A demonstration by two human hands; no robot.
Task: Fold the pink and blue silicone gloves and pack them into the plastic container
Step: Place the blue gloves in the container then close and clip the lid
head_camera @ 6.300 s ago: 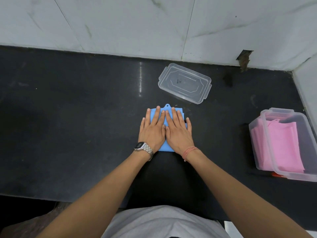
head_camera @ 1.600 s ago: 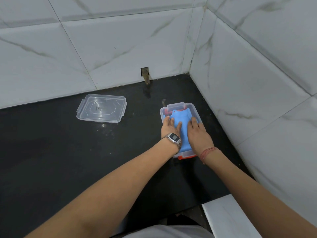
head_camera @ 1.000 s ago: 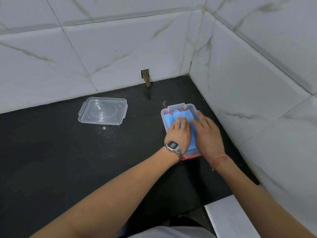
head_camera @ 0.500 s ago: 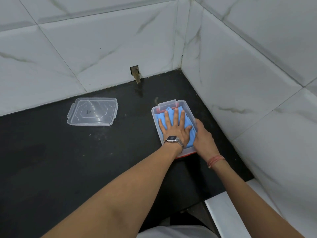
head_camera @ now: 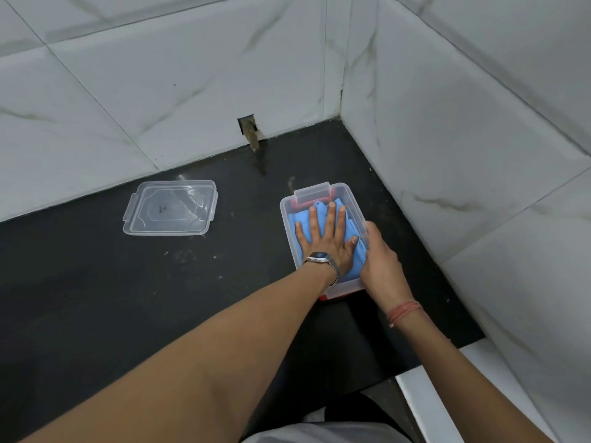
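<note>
The clear plastic container (head_camera: 285, 215) stands on the black counter near the right wall. The folded blue silicone glove (head_camera: 358, 262) lies inside it on top; the pink glove is hidden beneath. My left hand (head_camera: 326, 241) lies flat with spread fingers, pressing down on the blue glove. My right hand (head_camera: 380, 260) grips the container's right rim, thumb at the edge.
The container's clear lid (head_camera: 171, 212) lies flat on the counter to the left. Marble tile walls close in behind and on the right (head_camera: 463, 139), meeting in a corner. A white ledge (head_camera: 425, 401) sits at the counter's front right end.
My left hand spread flat over the blue glove and pressed it down. My right hand left the glove and took hold of the container's right rim.
</note>
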